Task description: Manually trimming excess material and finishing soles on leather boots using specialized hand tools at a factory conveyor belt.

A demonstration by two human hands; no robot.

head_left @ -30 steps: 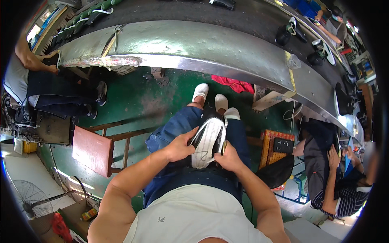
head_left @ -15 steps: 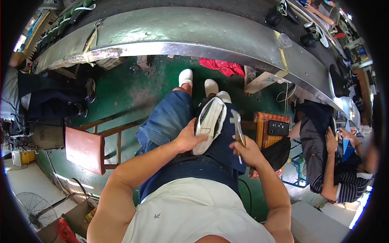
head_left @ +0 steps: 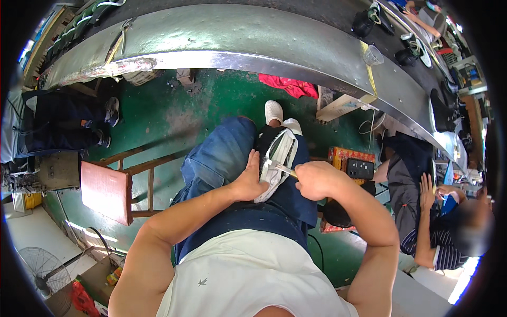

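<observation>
Across the top, long grey metal counter (head_left: 253,39), dark shoes (head_left: 364,22) on its far belt. Below, green floor (head_left: 158,119), wooden stool (head_left: 108,190) at left, red cloth (head_left: 288,84) under the counter edge. On the lap, white-soled shoe (head_left: 274,158), sole up, resting on blue jeans. Left hand (head_left: 248,182) cupped against the shoe's side, fingers wrapped on it. Right hand (head_left: 314,179) fisted around a thin metal tool (head_left: 280,168), tip touching the sole.
</observation>
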